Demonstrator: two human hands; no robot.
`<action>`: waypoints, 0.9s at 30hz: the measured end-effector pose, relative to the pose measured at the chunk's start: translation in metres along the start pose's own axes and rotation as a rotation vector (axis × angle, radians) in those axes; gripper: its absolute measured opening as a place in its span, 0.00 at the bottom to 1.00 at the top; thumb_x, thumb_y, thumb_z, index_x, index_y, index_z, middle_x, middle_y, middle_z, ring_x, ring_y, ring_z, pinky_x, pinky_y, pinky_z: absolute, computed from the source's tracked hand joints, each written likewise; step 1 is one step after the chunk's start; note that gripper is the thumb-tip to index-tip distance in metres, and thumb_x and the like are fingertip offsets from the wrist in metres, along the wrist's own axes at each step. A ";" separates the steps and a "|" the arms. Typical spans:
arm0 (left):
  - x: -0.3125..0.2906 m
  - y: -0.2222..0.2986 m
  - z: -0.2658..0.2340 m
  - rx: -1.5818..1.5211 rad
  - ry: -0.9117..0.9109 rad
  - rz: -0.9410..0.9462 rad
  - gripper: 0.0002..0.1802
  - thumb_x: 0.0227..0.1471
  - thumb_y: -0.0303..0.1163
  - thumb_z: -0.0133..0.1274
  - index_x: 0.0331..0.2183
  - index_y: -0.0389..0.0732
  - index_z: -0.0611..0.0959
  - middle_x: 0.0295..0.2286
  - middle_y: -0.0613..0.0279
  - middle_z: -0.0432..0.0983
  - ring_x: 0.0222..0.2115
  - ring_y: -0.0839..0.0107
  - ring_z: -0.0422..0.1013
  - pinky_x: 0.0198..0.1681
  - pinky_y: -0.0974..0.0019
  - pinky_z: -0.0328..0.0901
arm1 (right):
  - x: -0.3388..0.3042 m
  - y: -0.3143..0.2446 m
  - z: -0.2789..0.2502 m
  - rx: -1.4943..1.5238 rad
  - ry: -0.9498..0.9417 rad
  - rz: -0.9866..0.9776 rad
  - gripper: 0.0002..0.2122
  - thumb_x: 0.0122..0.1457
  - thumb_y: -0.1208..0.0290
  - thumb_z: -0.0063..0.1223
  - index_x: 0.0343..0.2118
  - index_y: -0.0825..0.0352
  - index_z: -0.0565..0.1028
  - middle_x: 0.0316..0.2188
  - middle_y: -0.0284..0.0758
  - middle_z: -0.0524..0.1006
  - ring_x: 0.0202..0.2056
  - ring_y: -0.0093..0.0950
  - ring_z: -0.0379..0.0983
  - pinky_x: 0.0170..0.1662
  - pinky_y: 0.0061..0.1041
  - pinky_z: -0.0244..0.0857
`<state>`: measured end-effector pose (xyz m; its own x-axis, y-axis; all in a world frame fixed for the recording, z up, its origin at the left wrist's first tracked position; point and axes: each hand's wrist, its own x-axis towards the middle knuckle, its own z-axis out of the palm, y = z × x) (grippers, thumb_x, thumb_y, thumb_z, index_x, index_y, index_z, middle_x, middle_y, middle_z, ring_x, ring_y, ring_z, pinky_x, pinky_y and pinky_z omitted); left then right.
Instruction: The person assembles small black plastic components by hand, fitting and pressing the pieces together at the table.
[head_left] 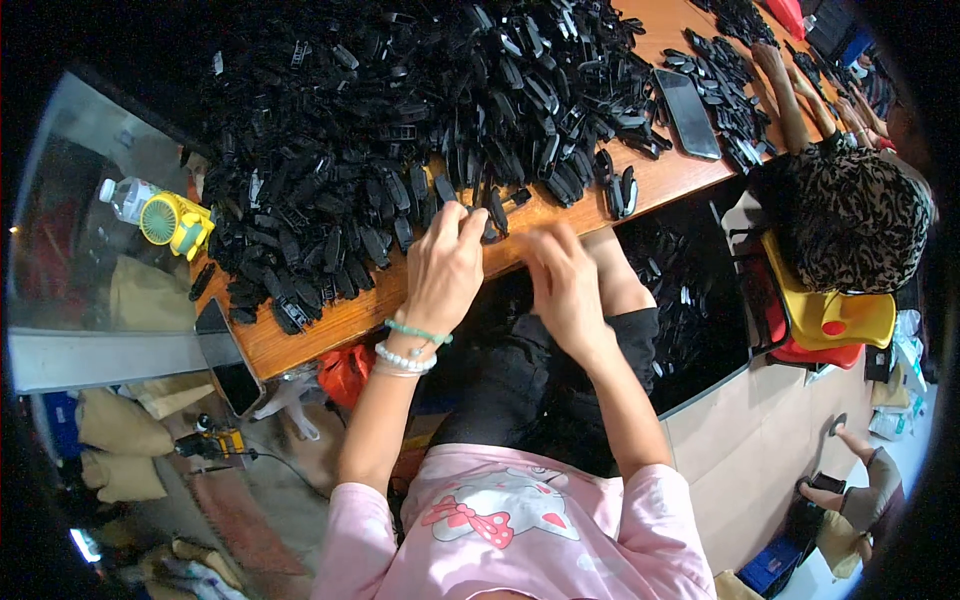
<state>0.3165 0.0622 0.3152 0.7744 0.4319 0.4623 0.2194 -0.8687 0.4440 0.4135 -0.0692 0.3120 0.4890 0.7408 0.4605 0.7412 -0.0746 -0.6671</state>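
At the table edge [330, 325], left hand [440, 272] fingers pinch a black clip [497, 212]

Yellow mini fan [172, 222] beside water bottle [127, 197] (lying down); phone [686, 112] farther right.

Black plastic parts [420, 110]; orange-brown table [680, 175]; yellow fan [175, 222]; pink shirt [520, 530]; green bracelet [418, 331].

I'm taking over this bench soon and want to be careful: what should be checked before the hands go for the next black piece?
1. Left hand grips a black plastic piece: ok.
2. Right hand free: cannot tell, blurred.
3. Pile of black parts close to both hands: ok.
4. Bare wooden table edge to work on: ok.
5. Phone overhangs the table corner: not ok.
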 end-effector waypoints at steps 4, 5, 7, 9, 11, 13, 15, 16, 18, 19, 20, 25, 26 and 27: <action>0.003 -0.007 0.002 0.145 0.007 0.121 0.10 0.44 0.20 0.50 0.34 0.33 0.76 0.30 0.54 0.68 0.29 0.59 0.71 0.28 0.62 0.68 | 0.038 0.011 0.010 -0.401 0.073 -0.111 0.11 0.45 0.75 0.50 0.34 0.63 0.73 0.36 0.37 0.68 0.38 0.37 0.64 0.37 0.33 0.60; 0.000 -0.007 -0.001 0.133 0.033 0.118 0.10 0.44 0.20 0.50 0.34 0.33 0.76 0.29 0.54 0.68 0.29 0.59 0.71 0.28 0.62 0.68 | 0.042 0.013 0.012 -0.522 0.053 -0.160 0.10 0.45 0.74 0.50 0.34 0.62 0.73 0.36 0.36 0.67 0.39 0.36 0.63 0.39 0.33 0.58; -0.010 -0.007 -0.002 -0.016 0.209 0.064 0.11 0.42 0.17 0.50 0.33 0.33 0.77 0.31 0.54 0.69 0.26 0.60 0.71 0.26 0.64 0.68 | 0.042 0.011 0.013 -0.511 -0.024 -0.102 0.09 0.42 0.77 0.53 0.30 0.64 0.75 0.40 0.37 0.68 0.42 0.37 0.61 0.42 0.33 0.55; -0.022 -0.005 -0.004 -0.245 0.298 -0.087 0.10 0.43 0.14 0.49 0.32 0.32 0.77 0.34 0.54 0.71 0.22 0.66 0.71 0.24 0.68 0.68 | 0.043 0.009 0.009 -0.517 -0.074 -0.128 0.09 0.44 0.78 0.51 0.31 0.66 0.73 0.37 0.38 0.70 0.40 0.37 0.63 0.42 0.32 0.56; -0.036 0.011 -0.017 -0.896 0.086 -0.575 0.11 0.50 0.16 0.42 0.37 0.32 0.75 0.30 0.57 0.74 0.21 0.75 0.71 0.23 0.75 0.67 | 0.045 0.005 0.005 -0.484 -0.139 -0.109 0.08 0.45 0.76 0.50 0.30 0.66 0.71 0.33 0.38 0.69 0.38 0.37 0.64 0.40 0.32 0.57; -0.045 0.010 -0.017 -1.265 -0.002 -0.700 0.11 0.51 0.17 0.43 0.39 0.31 0.74 0.27 0.58 0.74 0.23 0.74 0.72 0.24 0.75 0.68 | 0.047 0.002 0.007 -0.448 -0.205 -0.095 0.07 0.46 0.75 0.48 0.30 0.67 0.69 0.30 0.37 0.69 0.36 0.37 0.65 0.38 0.32 0.58; -0.048 0.015 -0.015 -1.372 -0.015 -0.694 0.11 0.52 0.19 0.44 0.39 0.30 0.74 0.28 0.58 0.74 0.23 0.74 0.72 0.24 0.74 0.68 | 0.051 0.000 0.009 -0.369 -0.163 -0.164 0.05 0.47 0.75 0.48 0.28 0.67 0.68 0.26 0.39 0.70 0.33 0.39 0.67 0.38 0.34 0.61; -0.049 0.015 -0.013 -1.477 -0.028 -0.688 0.11 0.52 0.20 0.46 0.40 0.29 0.74 0.28 0.59 0.74 0.24 0.74 0.72 0.25 0.74 0.68 | 0.051 -0.003 0.008 -0.370 -0.165 -0.167 0.05 0.47 0.75 0.48 0.28 0.67 0.68 0.26 0.39 0.70 0.33 0.39 0.67 0.38 0.34 0.61; -0.049 0.011 -0.012 -1.402 -0.054 -0.681 0.12 0.52 0.22 0.48 0.41 0.29 0.73 0.29 0.59 0.74 0.23 0.75 0.72 0.25 0.73 0.68 | 0.049 -0.012 0.001 -0.297 -0.349 0.021 0.07 0.47 0.74 0.49 0.29 0.68 0.68 0.31 0.42 0.72 0.37 0.41 0.69 0.40 0.36 0.64; -0.050 0.011 -0.012 -1.328 -0.086 -0.677 0.13 0.53 0.24 0.49 0.42 0.29 0.73 0.30 0.60 0.74 0.23 0.75 0.72 0.26 0.73 0.68 | 0.046 -0.012 0.000 -0.299 -0.351 0.021 0.07 0.47 0.74 0.49 0.29 0.68 0.68 0.31 0.42 0.72 0.37 0.41 0.69 0.40 0.36 0.64; -0.049 0.011 -0.013 -1.307 -0.104 -0.696 0.14 0.52 0.26 0.51 0.42 0.29 0.75 0.31 0.61 0.74 0.22 0.77 0.71 0.24 0.75 0.67 | 0.043 -0.012 -0.002 -0.206 -0.355 0.165 0.09 0.49 0.74 0.50 0.33 0.69 0.69 0.33 0.42 0.73 0.39 0.38 0.70 0.41 0.35 0.64; -0.046 0.015 -0.021 -1.051 -0.162 -0.649 0.13 0.51 0.25 0.53 0.40 0.30 0.77 0.29 0.64 0.72 0.20 0.79 0.68 0.22 0.76 0.63 | 0.009 -0.012 -0.006 0.599 -0.234 0.430 0.13 0.60 0.72 0.45 0.47 0.70 0.67 0.23 0.28 0.69 0.22 0.20 0.64 0.24 0.18 0.59; -0.045 0.017 -0.022 -0.964 -0.168 -0.585 0.13 0.51 0.25 0.53 0.39 0.30 0.77 0.28 0.65 0.71 0.20 0.80 0.67 0.22 0.76 0.62 | 0.002 -0.016 -0.008 0.743 -0.236 0.449 0.14 0.60 0.71 0.46 0.47 0.70 0.67 0.24 0.26 0.67 0.22 0.16 0.62 0.25 0.15 0.57; -0.045 0.018 -0.024 -0.963 -0.169 -0.588 0.13 0.51 0.25 0.53 0.39 0.30 0.77 0.28 0.65 0.71 0.20 0.80 0.67 0.22 0.76 0.62 | -0.004 -0.018 -0.010 0.888 -0.237 0.467 0.15 0.60 0.71 0.47 0.48 0.69 0.67 0.25 0.24 0.66 0.23 0.12 0.59 0.25 0.12 0.55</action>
<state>0.2713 0.0334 0.3206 0.7884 0.6088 -0.0885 0.0842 0.0358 0.9958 0.4025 -0.0773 0.3280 0.4662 0.8845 -0.0192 -0.1533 0.0595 -0.9864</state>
